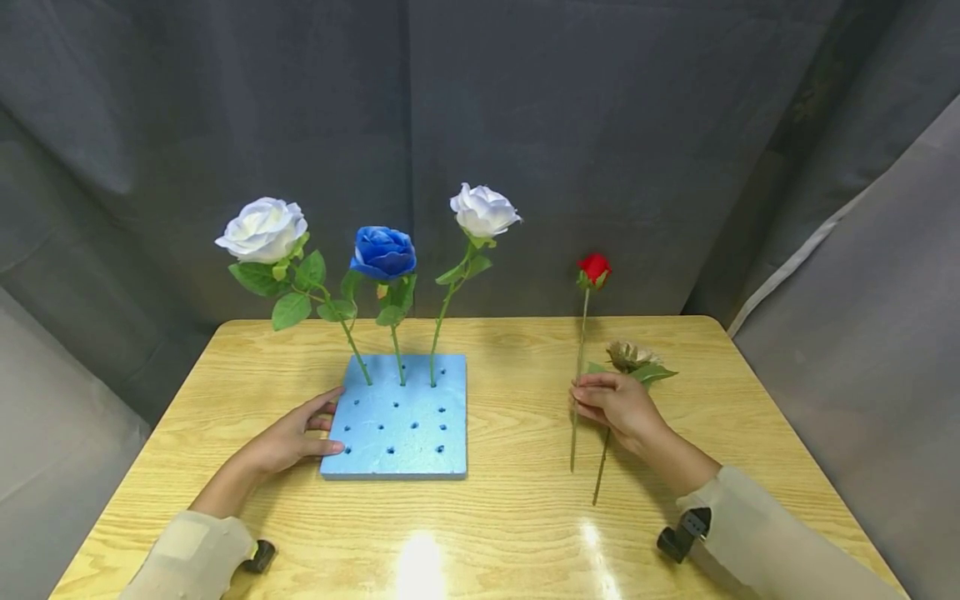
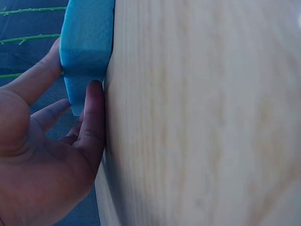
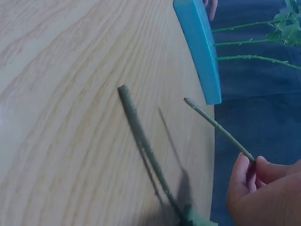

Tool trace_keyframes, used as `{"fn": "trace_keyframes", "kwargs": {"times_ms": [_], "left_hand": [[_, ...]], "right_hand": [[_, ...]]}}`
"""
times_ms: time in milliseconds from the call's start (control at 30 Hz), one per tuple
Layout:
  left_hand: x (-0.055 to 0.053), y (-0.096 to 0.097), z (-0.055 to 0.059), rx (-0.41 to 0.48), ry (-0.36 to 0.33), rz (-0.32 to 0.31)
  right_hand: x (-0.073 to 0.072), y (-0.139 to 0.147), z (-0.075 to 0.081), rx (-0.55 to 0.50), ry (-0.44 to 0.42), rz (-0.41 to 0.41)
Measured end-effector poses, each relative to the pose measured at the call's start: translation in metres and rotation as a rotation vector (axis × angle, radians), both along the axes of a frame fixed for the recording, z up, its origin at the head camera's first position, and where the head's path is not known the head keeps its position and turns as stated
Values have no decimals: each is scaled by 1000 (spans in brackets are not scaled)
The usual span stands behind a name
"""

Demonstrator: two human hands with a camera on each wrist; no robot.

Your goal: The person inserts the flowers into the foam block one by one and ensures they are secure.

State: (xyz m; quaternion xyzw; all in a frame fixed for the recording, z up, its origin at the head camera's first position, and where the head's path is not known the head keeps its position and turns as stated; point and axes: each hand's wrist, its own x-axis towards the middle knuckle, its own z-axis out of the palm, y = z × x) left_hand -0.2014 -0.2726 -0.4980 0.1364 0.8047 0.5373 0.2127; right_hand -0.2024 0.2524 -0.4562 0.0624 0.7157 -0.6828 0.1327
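A light blue foam block with rows of holes lies on the table. My left hand holds it by its left edge; in the left wrist view the thumb reaches over the block and a fingertip presses its side. Two white roses and a blue rose stand in the back holes. In my right hand, the stem of a red rose is pinched between thumb and fingers, bloom up, its lower end over the table. A gold-brown flower lies beneath that hand, partly hidden.
The wooden table has rounded back corners. Grey curtains hang behind it and at both sides. The white and blue blooms lean out above the back edge. The lying flower's stem points toward the table's front.
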Motion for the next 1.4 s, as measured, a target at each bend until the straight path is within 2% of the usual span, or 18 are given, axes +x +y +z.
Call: {"fn": "trace_keyframes", "kwargs": {"times_ms": [200,533,1067,1400], "left_hand": [[0,0,1,6,-5,-1],[0,2,3,-3,-6,6],[0,1,1,17,-17,6],[1,3,3,-17,-16,19]], "right_hand": [[3,-11,9,-17,44,-16],[6,-36,21,-63,175,-2],[15,-81,45,4,293,45],[14,-109,59,-12,357,77]]}}
